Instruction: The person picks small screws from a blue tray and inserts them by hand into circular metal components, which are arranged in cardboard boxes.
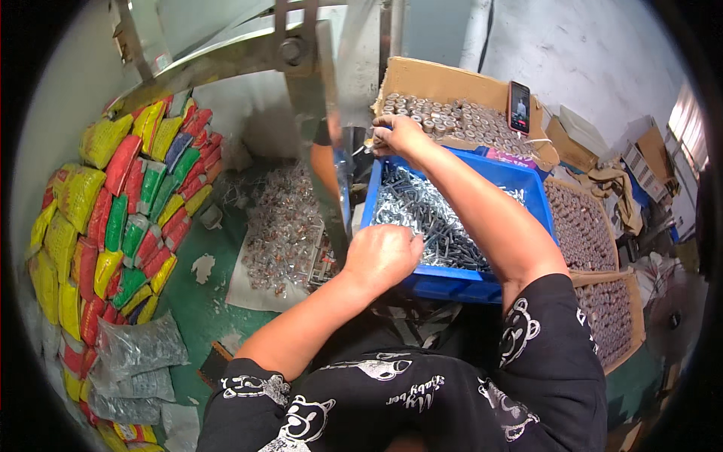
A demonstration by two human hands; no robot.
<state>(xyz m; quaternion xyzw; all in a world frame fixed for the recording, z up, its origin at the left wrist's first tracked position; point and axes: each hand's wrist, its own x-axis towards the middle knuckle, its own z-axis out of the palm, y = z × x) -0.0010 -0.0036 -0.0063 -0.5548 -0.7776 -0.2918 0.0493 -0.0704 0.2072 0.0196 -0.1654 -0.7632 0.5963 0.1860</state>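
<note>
A blue plastic crate (pixel 471 277) in front of me is filled with small shiny metal pins (pixel 440 226). Over its near left corner is my left hand (pixel 384 256), its fingers curled closed; whatever they hold, if anything, is hidden. My right hand (pixel 401 137) reaches across to the crate's far left corner, beside the upright metal machine frame (pixel 320 143). Its fingertips are pinched together, and what lies between them is too small to make out. Just behind that hand stands a cardboard box (pixel 452 75) of small round metal parts (pixel 444 117).
A phone (pixel 518 107) leans on the cardboard box's right side. More boxes of round parts (pixel 580 226) stand right of the crate. Left of the machine, a pile of small parts (pixel 282 226) lies on a sheet on the green floor. Colourful sacks (pixel 113 218) are stacked against the left wall.
</note>
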